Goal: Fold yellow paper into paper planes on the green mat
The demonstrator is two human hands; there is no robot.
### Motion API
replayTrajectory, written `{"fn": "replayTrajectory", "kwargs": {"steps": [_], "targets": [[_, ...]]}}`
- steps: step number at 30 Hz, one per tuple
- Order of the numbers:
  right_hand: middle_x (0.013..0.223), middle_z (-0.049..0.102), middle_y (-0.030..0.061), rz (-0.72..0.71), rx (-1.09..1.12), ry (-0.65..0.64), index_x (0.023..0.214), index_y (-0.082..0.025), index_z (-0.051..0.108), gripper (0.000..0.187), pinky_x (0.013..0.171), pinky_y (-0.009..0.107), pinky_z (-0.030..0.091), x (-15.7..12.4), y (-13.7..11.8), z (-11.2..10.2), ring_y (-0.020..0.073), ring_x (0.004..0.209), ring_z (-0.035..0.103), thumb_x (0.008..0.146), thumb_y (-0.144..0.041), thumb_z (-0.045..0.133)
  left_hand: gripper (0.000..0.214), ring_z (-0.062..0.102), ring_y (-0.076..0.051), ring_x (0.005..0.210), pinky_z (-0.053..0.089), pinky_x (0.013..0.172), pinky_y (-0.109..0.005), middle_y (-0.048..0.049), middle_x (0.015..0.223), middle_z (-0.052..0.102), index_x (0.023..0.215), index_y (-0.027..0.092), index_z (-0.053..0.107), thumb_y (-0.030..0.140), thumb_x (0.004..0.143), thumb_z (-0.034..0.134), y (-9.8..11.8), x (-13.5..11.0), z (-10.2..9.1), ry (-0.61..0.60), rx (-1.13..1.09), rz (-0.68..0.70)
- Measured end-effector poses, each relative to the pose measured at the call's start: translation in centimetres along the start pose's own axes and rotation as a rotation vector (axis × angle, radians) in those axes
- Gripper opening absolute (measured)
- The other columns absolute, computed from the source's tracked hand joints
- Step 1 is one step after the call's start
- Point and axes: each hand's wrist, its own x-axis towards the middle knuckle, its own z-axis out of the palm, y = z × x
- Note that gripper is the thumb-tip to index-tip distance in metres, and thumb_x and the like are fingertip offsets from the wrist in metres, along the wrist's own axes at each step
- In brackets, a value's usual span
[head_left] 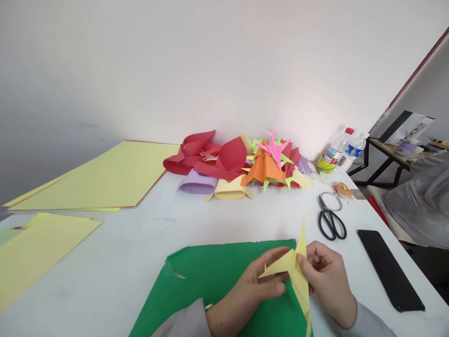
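A pale yellow folded paper plane (298, 276) with long pointed ends is held up between my two hands, over the right side of a green sheet (206, 262). My right hand (328, 278) pinches its middle fold between thumb and curled fingers. From the left, my left hand (250, 285) curls loosely around the pointed left wing, with the index finger behind it and the thumb below. Parts of the left fingers are hidden by the paper.
Yellow sheets (98, 180) lie at the left. Red paper shapes (199, 152), an orange folded paper (264, 166) and a pink paper plane (275, 149) are piled by the wall. Scissors (329, 222), a tape roll (331, 201), bottles (336, 152) and a black slab (389, 269) sit right.
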Motion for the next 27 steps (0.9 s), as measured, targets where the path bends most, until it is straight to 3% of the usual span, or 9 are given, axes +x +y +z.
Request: {"fn": "replayTrajectory", "kwargs": {"steps": [3, 6, 8, 11, 14, 19, 24, 27], "targets": [[0.041, 0.038, -0.0078, 0.045, -0.018, 0.039, 0.054, -0.024, 0.041, 0.036, 0.034, 0.022, 0.025, 0.8, 0.0, -0.2, 0.0079, 0.034, 0.032, 0.069, -0.044, 0.067, 0.027, 0.056, -0.027, 0.109, 0.049, 0.089, -0.038, -0.0054, 0.101, 0.067, 0.089, 0.022, 0.071, 0.021, 0.063, 0.075, 1.4, 0.3, -0.4, 0.218, -0.037, 0.083], [0.043, 0.037, -0.0073, 0.006, -0.106, 0.087, 0.053, -0.023, 0.04, 0.032, 0.036, 0.022, 0.025, 1.2, 0.2, -0.2, 0.0078, 0.038, 0.032, 0.068, -0.037, 0.065, 0.014, 0.06, -0.019, 0.083, 0.049, 0.079, -0.031, -0.0039, 0.084, 0.065, 0.082, 0.018, 0.07, 0.022, 0.069, 0.069, 2.5, 0.6, -1.2, 0.268, -0.079, 0.12], [0.044, 0.037, -0.0072, -0.021, -0.171, 0.066, 0.053, -0.023, 0.039, 0.03, 0.038, 0.022, 0.025, 1.2, 0.4, -0.2, 0.0077, 0.039, 0.031, 0.069, -0.035, 0.062, 0.013, 0.059, -0.017, 0.078, 0.049, 0.078, -0.031, -0.0041, 0.08, 0.064, 0.08, 0.017, 0.07, 0.027, 0.072, 0.07, 2.8, 0.8, -1.6, 0.279, -0.057, 0.13], [0.046, 0.038, -0.0065, -0.104, -0.253, -0.045, 0.053, -0.022, 0.04, 0.027, 0.039, 0.021, 0.026, 0.9, 0.5, -0.2, 0.0078, 0.041, 0.032, 0.071, -0.031, 0.058, 0.021, 0.06, -0.019, 0.082, 0.049, 0.08, -0.034, -0.0057, 0.084, 0.065, 0.083, 0.016, 0.07, 0.035, 0.073, 0.073, 2.7, 0.8, -1.5, 0.257, 0.023, 0.092], [0.047, 0.038, -0.0063, -0.246, -0.353, -0.193, 0.053, -0.021, 0.038, 0.026, 0.041, 0.02, 0.027, 0.3, 0.3, 0.0, 0.0072, 0.043, 0.033, 0.072, -0.023, 0.055, 0.032, 0.059, -0.02, 0.083, 0.047, 0.074, -0.032, -0.0066, 0.09, 0.065, 0.093, 0.017, 0.07, 0.039, 0.071, 0.076, 2.3, 0.7, -1.2, 0.162, 0.134, 0.051], [0.048, 0.038, -0.0062, -0.492, -0.516, -0.361, 0.051, -0.019, 0.036, 0.03, 0.046, 0.02, 0.028, -0.3, 0.1, 0.3, 0.0066, 0.044, 0.036, 0.076, -0.014, 0.051, 0.047, 0.055, -0.015, 0.074, 0.043, 0.067, -0.028, -0.001, 0.088, 0.062, 0.104, 0.023, 0.067, 0.036, 0.062, 0.083, 1.6, 0.5, -1.3, 0.08, 0.205, 0.04], [0.051, 0.054, -0.0027, -0.538, -0.527, -0.328, 0.056, -0.018, 0.054, 0.026, 0.047, 0.021, 0.034, -0.2, 0.2, 0.2, 0.0085, 0.047, 0.043, 0.082, -0.019, 0.057, 0.02, 0.054, -0.014, 0.073, 0.04, 0.067, -0.026, -0.0011, 0.082, 0.06, 0.067, 0.017, 0.068, 0.03, 0.062, 0.082, 1.6, 0.6, -1.6, -0.024, 0.211, 0.108], [0.055, 0.062, -0.0001, -0.491, -0.412, -0.227, 0.064, -0.018, 0.064, 0.02, 0.046, 0.021, 0.037, -0.1, -0.1, -0.3, 0.0094, 0.046, 0.047, 0.082, -0.027, 0.063, 0.017, 0.052, -0.012, 0.069, 0.038, 0.065, -0.025, -0.001, 0.079, 0.061, 0.064, 0.016, 0.067, 0.025, 0.061, 0.081, 1.9, 0.7, -1.8, 0.019, 0.207, 0.104]]}}
